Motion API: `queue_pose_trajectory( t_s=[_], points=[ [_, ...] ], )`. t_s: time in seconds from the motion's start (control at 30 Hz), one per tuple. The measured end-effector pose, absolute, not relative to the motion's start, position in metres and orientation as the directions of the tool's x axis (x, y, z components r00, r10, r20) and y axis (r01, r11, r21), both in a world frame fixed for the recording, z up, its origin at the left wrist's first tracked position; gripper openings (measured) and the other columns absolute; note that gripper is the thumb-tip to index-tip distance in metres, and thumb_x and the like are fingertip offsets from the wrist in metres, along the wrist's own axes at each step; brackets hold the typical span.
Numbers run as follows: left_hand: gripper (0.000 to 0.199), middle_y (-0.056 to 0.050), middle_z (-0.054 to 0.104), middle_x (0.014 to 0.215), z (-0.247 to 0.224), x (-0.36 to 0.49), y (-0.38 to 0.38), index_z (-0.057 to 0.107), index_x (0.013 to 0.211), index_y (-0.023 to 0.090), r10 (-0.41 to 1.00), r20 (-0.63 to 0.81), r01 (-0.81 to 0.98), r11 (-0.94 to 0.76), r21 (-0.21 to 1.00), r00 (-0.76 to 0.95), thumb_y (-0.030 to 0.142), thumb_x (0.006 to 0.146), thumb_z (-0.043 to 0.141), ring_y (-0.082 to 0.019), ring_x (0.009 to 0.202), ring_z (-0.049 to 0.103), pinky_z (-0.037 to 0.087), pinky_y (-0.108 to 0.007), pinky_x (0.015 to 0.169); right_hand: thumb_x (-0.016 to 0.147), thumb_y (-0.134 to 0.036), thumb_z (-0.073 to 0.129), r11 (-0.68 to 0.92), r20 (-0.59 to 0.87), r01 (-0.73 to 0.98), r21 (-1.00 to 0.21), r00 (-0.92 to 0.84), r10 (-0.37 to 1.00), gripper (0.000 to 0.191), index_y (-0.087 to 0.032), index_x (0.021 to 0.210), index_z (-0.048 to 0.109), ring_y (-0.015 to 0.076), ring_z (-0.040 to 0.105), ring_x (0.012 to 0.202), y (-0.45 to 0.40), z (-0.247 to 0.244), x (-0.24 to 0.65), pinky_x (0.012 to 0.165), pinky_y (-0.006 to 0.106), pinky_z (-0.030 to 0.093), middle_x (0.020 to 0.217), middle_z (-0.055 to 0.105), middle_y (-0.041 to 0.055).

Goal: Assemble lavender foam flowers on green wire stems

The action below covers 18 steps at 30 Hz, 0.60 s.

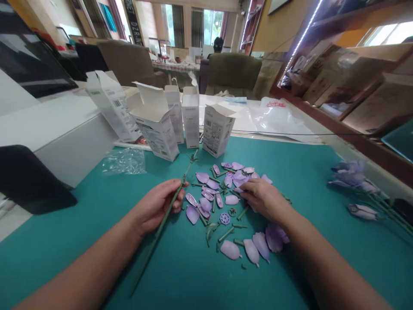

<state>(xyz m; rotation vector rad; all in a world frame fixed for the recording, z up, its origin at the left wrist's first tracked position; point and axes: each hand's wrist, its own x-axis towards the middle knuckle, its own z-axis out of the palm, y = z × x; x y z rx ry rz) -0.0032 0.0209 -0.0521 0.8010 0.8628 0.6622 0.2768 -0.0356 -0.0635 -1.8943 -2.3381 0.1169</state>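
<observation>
A long green stem (158, 232) slants across my left hand (164, 204), whose fingers are wrapped round its upper part; small leaves show near the stem's top. My right hand (260, 196) reaches into the scattered parts, fingertips pressed together over a purple petal (241, 180); what they grip, if anything, is hidden. Around it lie more purple petals (192, 214), short green stem pieces (226, 234), a purple wheel-shaped piece (225, 218) and a green leaf piece (211, 230). Larger pale petals (230, 249) lie in a row nearer to me.
Several open white boxes (217, 131) stand behind the parts on the green mat (106, 258). Clear plastic wrap (125, 161) lies at the left by a large white box (64, 133). Purple flowers (353, 176) lie at the right. A person (218, 44) sits far back.
</observation>
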Motion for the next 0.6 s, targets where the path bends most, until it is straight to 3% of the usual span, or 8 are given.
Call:
queue_pose_trajectory(
  t_s=[0.27,0.4,0.6],
  points=[
    [0.013,0.003,0.048,0.059,-0.054,-0.004,0.022,0.057,0.084,0.014,0.770,-0.410,-0.176,0.548,0.818,0.489,0.026,0.086,0.052,-0.006,0.042,0.042,0.035,-0.015,0.039,0.085,-0.018,0.053,0.135,0.149,0.985,-0.107,-0.118,0.982,0.014,-0.021,0.085,0.067,0.0200,0.057,0.078,-0.039,-0.073,0.290,0.066,0.029,0.039,0.083,0.065,0.0053],
    [0.013,0.003,0.049,0.059,-0.055,-0.003,0.022,0.057,0.083,0.014,0.770,-0.410,-0.178,0.548,0.818,0.488,0.026,0.085,0.055,-0.006,0.042,0.042,0.035,-0.015,0.039,0.086,-0.020,0.052,0.103,0.217,0.978,-0.183,-0.062,0.974,0.017,-0.020,0.093,0.067,0.0206,0.058,0.081,-0.043,-0.069,0.290,0.067,0.030,0.043,0.090,0.065,0.0066],
    [0.013,0.003,0.049,0.058,-0.054,-0.003,0.021,0.057,0.083,0.014,0.770,-0.405,-0.179,0.545,0.819,0.494,0.027,0.084,0.056,-0.006,0.042,0.042,0.036,-0.015,0.039,0.087,-0.019,0.051,0.244,0.278,0.938,-0.245,-0.174,0.945,0.019,-0.022,0.089,0.070,0.0194,0.058,0.079,-0.046,-0.068,0.271,0.066,0.029,0.044,0.085,0.063,0.0059]
  ],
)
